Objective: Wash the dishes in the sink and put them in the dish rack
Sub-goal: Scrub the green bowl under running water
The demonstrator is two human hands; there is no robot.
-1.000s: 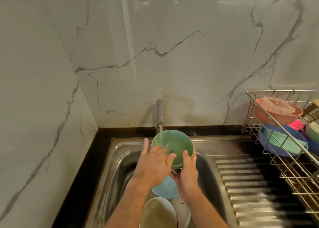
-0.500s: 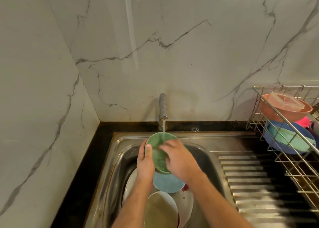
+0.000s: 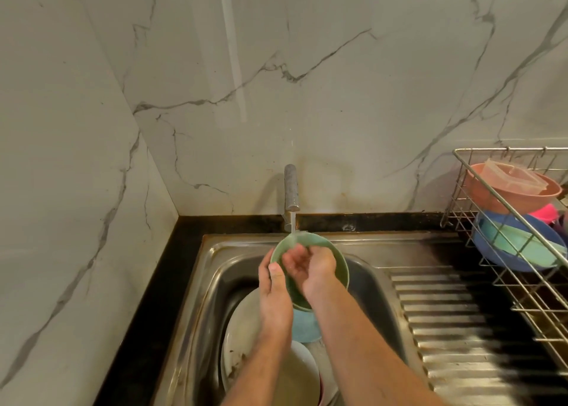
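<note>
The rinsing step is in hand — the green bowl (image 3: pixel 333 256) sits tilted under the faucet (image 3: pixel 291 190) stream, low centre of the frame, above the sink (image 3: pixel 372 279). The left hand (image 3: pixel 273 295) grips its left rim, thumb over the edge; the right hand (image 3: pixel 310 267) rubs inside, fingers loosely curled. Next, probably, a carry to the dish rack (image 3: pixel 507 221) at the right edge — more dishes wait below.

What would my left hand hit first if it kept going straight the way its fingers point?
The left hand already grips the green bowl at its left rim, fingers pointing up and away toward the tap. Past the bowl, it would likely meet the water stream or the tap's spout, though depth is hard to judge here.
</note>
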